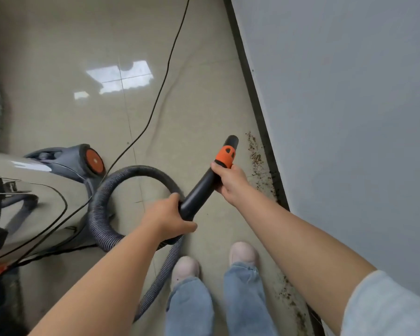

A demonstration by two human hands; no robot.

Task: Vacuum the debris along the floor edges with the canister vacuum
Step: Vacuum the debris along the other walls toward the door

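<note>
A black vacuum wand [199,190] with an orange collar [226,155] points up and right toward the wall edge. My right hand [228,179] grips the wand just below the orange collar. My left hand [167,218] grips its lower end where the ribbed grey hose [102,209] joins. The hose loops back to the canister vacuum [34,204] at the left. Brown debris [256,157] lies along the dark baseboard [260,112], a short way right of the wand's tip; more debris [289,294] sits by my right forearm.
A thin black power cord [165,76] runs across the glossy beige tile floor [83,44] from the top toward the canister. A pale grey wall [349,117] fills the right side. My feet in pale shoes [243,253] stand below the wand.
</note>
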